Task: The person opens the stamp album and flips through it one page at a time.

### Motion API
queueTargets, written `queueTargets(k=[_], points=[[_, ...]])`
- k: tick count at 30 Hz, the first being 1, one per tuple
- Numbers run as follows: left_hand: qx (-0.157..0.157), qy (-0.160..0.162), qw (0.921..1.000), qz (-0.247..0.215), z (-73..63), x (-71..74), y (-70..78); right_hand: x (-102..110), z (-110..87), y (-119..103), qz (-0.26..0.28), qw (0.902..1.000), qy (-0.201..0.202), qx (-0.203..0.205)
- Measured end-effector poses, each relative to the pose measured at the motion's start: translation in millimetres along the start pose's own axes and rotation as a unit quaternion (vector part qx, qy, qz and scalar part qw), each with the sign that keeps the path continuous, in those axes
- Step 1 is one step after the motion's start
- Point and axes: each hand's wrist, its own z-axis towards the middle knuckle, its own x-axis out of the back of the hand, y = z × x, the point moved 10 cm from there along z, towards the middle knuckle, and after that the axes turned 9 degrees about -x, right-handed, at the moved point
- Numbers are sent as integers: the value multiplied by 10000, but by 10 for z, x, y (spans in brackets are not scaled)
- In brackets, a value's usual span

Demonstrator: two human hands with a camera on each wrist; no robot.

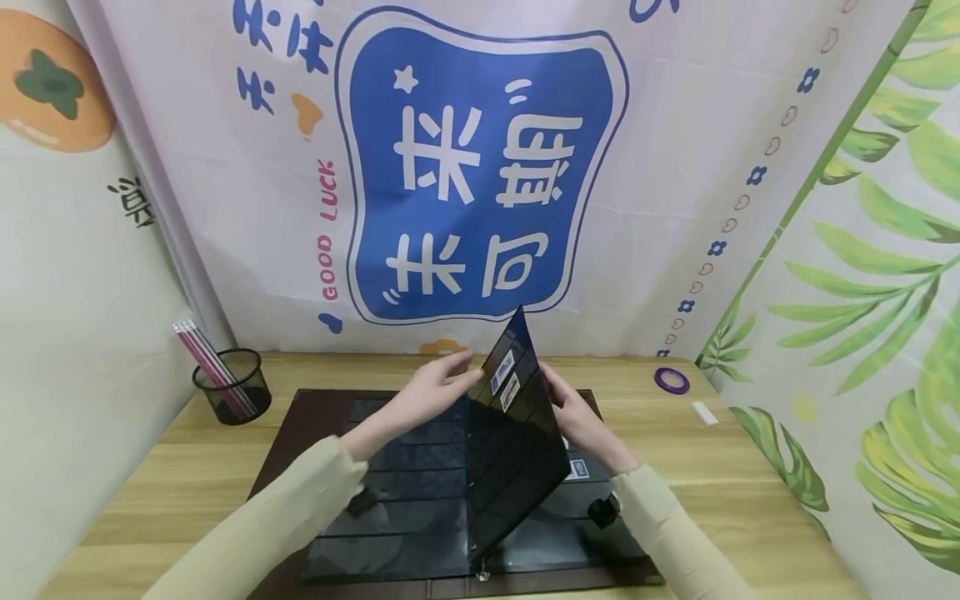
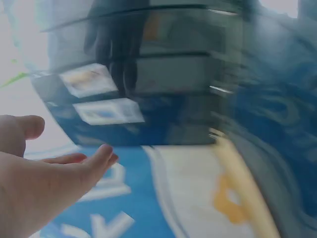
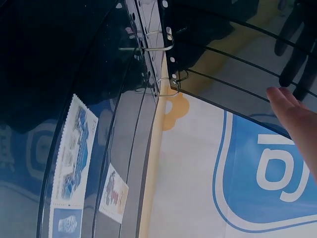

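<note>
A stamp album [image 1: 288, 442] lies spread on the table, with one black page [image 1: 517, 458] raised at a slant from the metal rings [image 3: 156, 48]. Two stamps [image 1: 505, 383] sit in strips near that page's upper edge. My right hand [image 1: 579, 417] is at the raised page's right side, its straight fingers [image 3: 285, 101] touching the page in the right wrist view. On the other side, my left hand [image 1: 427, 393] has its fingers extended beside the stamps; the left wrist view shows the palm [image 2: 44, 188] turned up and relaxed. More stamps [image 3: 74, 158] lie in the page below.
A black mesh pen holder [image 1: 247, 392] with several pencils [image 1: 210, 358] stands at the table's back left. Toward the back right are a purple tape ring [image 1: 671, 381] and a small white block [image 1: 704, 413]. A printed cloth [image 1: 465, 175] hangs behind the table.
</note>
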Motion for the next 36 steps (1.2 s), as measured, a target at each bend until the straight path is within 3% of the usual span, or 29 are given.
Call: queueTargets(k=[3,6,12,16,20,27,30,36], points=[[179,19,9996,-215,197,-85,208,-14,-16,-17,-196,9997,104,-41],[334,83,9991,-245,302,-128,329,-46,-13,-36,-400,9991,129,-105],[445,143,9988,-151,371,-163,423,-131,16,-59,-907,9957,103,-182],[385,167,9990,-120,365,-151,455,-190,51,-63,-894,9957,65,-248],[377,211,9988,-231,330,-108,466,-239,73,-51,-826,9962,-55,-256],[496,336,9938,-932,196,69,385,-277,50,-51,-637,9970,-436,-44],[535,432,9918,-1077,90,208,288,-188,18,-7,-663,9971,-353,-84],[492,531,9945,-761,-189,530,35,151,-96,212,-1148,9928,71,-331]])
